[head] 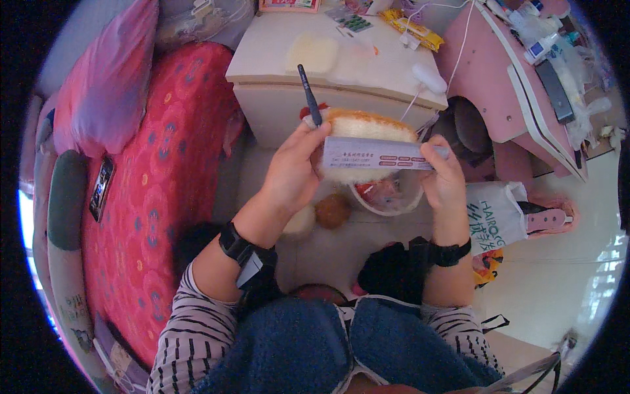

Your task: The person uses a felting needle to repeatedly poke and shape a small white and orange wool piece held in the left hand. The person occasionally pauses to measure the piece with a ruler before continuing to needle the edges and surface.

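My left hand (301, 162) grips the left edge of a fluffy cream and orange-brown piece (369, 125), with a dark pen-like tool (310, 96) sticking up between its fingers. Across the front of the fluffy piece lies a flat, pale strip like a ruler (366, 153), which bears printed writing. My right hand (442, 170) pinches the strip's right end, thumb on top. Whether that hand also holds the fluffy piece behind the strip cannot be told. Under the hands are a brown round thing (332, 211) and a cream one (300, 220), both blurred.
A white cabinet (275, 106) stands ahead, with a pale fluffy pad (313, 53) on top. Below my hands is a round white bin (389, 209) with scraps inside. A red patterned cover (133, 236) and a phone (102, 189) lie left; a white bag (492, 197) is right.
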`<state>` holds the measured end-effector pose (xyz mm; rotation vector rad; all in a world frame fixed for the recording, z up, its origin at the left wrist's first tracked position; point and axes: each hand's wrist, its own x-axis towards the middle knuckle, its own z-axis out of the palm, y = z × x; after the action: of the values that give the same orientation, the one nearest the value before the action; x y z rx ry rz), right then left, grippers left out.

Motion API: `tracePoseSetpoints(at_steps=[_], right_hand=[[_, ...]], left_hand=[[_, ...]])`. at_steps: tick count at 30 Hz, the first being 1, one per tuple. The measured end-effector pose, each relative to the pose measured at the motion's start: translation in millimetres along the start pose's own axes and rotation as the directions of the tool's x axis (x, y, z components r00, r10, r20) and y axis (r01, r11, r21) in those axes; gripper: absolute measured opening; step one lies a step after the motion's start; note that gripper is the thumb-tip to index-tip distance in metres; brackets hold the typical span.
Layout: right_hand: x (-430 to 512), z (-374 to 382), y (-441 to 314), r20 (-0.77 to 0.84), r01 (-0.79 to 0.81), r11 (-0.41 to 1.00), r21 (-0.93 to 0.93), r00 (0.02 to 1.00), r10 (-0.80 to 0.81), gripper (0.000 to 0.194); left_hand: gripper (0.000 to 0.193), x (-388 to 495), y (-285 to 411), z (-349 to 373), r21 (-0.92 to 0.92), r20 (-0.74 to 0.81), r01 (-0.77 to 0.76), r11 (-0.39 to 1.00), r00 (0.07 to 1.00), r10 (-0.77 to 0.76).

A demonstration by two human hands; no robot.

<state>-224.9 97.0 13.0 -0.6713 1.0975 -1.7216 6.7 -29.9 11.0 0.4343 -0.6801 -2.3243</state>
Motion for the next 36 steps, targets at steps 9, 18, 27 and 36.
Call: tracePoseSetpoints(at_steps=[9,18,27,36], right_hand=[[-2.2,-3.5,1.0,-0.028,0.093,0.985,-0.142,0.995,-0.098,0.013],[-3.9,-1.2,2.6,0.006,0.047,0.999,0.004,0.999,-0.047,0.013],[-13.1,20.9,24.9,-0.002,-0.019,0.965,0.260,1.000,0.020,0.036],[-16.9,33.0,31.3,-0.058,0.100,0.981,0.167,0.994,-0.092,0.029]], left_hand=[[0.038,-3.2,-11.3,3.2,0.246,0.087,-0.191,0.950,0.981,0.174],[0.034,4.9,-12.5,-12.5,0.307,0.060,-0.242,0.920,0.970,0.235],[0.025,5.5,-14.0,-3.3,0.197,-0.092,-0.224,0.955,0.965,0.245],[0.020,0.5,-11.6,-10.1,0.257,-0.027,-0.242,0.936,0.966,0.258]])
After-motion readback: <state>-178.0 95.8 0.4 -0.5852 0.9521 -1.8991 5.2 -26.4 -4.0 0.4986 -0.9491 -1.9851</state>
